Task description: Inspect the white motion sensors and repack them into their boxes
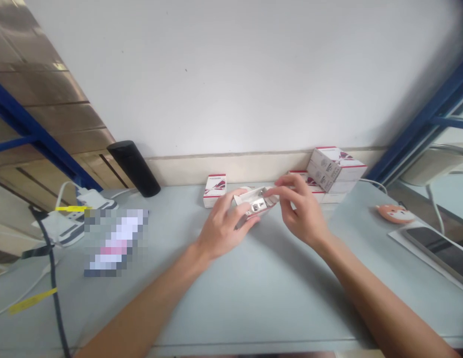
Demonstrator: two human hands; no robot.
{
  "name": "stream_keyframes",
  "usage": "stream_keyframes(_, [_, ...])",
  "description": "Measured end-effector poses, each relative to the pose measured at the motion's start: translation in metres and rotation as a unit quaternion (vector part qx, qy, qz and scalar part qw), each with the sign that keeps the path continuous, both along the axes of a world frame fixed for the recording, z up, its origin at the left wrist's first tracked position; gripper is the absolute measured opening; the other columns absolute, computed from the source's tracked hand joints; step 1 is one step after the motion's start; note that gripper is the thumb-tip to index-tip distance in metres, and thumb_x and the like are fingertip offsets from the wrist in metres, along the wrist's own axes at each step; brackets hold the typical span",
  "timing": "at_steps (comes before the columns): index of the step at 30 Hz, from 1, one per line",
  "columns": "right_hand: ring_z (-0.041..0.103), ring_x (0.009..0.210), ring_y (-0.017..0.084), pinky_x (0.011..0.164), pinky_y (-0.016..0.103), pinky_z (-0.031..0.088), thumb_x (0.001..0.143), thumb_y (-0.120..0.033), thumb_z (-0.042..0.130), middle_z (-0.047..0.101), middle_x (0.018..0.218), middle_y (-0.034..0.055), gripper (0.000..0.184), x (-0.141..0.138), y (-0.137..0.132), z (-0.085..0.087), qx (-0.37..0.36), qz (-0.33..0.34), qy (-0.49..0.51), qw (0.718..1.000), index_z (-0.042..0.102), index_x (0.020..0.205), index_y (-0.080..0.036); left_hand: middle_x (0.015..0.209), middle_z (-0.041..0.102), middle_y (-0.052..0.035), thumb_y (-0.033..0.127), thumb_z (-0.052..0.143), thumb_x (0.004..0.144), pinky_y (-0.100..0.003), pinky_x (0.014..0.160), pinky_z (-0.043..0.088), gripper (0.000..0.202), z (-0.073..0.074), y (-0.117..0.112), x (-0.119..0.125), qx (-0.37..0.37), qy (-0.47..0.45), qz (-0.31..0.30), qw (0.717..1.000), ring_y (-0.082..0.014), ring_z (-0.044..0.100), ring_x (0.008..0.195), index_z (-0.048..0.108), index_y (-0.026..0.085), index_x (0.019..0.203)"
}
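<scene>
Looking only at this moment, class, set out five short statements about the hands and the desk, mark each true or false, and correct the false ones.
1. The left hand holds an open box. True.
2. A black cylinder stands on the desk, left of both hands. True.
3. The right hand lies flat on the desk. False: it is raised, fingertips at the open box.
4. The stacked boxes are left of the hands. False: they are on the right, by the wall.
5. A small red-and-white box sits beyond the left hand. True.
</scene>
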State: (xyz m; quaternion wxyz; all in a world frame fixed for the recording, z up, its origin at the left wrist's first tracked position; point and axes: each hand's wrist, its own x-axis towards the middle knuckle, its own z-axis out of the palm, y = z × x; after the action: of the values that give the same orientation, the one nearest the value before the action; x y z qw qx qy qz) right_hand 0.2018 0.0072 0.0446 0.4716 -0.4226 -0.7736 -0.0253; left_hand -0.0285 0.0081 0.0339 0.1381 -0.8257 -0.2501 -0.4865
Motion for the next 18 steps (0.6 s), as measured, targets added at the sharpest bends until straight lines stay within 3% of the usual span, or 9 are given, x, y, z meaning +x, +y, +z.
stream_keyframes(5, [0.064, 0.100, 0.025, 0.079, 0.039, 0.053, 0.084, -0.009, 0.056, 0.057, 0.131, 0.0104, 0.049, -0.004, -0.012, 0.007, -0.035, -0.049, -0.127, 0.990, 0.068, 0.126, -0.030, 0.127, 0.069, -0.0146, 0.013, 0.077, 0.088, -0.046, 0.099, 0.059, 0.030, 0.006, -0.001, -0.001, 0.078, 0.047, 0.050, 0.995, -0.0287, 0.070, 0.120, 0.059, 0.023, 0.109])
stream_keyframes(8, [0.065, 0.097, 0.025, 0.082, 0.041, 0.055, 0.089, -0.020, 0.061, 0.057, 0.130, 0.0101, 0.038, -0.001, -0.014, 0.012, -0.085, -0.014, -0.106, 0.991, 0.066, 0.126, -0.029, 0.125, 0.071, -0.0143, 0.013, 0.075, 0.089, -0.044, 0.096, 0.059, 0.028, 0.009, -0.003, 0.000, 0.090, 0.056, 0.068, 0.992, -0.0283, 0.071, 0.118, 0.059, 0.024, 0.110])
stream_keyframes(13, [0.066, 0.099, 0.024, 0.083, 0.039, 0.056, 0.098, -0.032, 0.062, 0.061, 0.123, 0.0077, 0.010, 0.005, -0.007, 0.011, -0.114, 0.053, -0.033, 0.991, 0.068, 0.104, -0.027, 0.123, 0.072, -0.0140, 0.013, 0.077, 0.087, -0.042, 0.093, 0.058, 0.028, 0.009, -0.002, 0.000, 0.094, 0.055, 0.075, 0.991, -0.0277, 0.072, 0.115, 0.060, 0.024, 0.107])
stream_keyframes(15, [0.066, 0.097, 0.023, 0.079, 0.037, 0.055, 0.101, -0.032, 0.060, 0.063, 0.119, 0.0070, 0.010, 0.005, -0.006, 0.009, -0.113, 0.059, -0.023, 0.992, 0.068, 0.107, -0.027, 0.123, 0.072, -0.0133, 0.013, 0.077, 0.087, -0.042, 0.095, 0.058, 0.028, 0.008, 0.000, -0.001, 0.089, 0.056, 0.076, 0.992, -0.0279, 0.071, 0.117, 0.061, 0.024, 0.107])
stream_keyframes(18, [0.066, 0.094, 0.021, 0.077, 0.036, 0.055, 0.103, -0.032, 0.057, 0.063, 0.118, 0.0069, 0.024, 0.004, -0.006, 0.007, -0.123, 0.051, -0.035, 0.990, 0.065, 0.126, -0.030, 0.125, 0.071, -0.0130, 0.014, 0.077, 0.087, -0.043, 0.097, 0.057, 0.028, 0.008, 0.001, -0.002, 0.082, 0.060, 0.075, 0.992, -0.0282, 0.070, 0.120, 0.062, 0.025, 0.108])
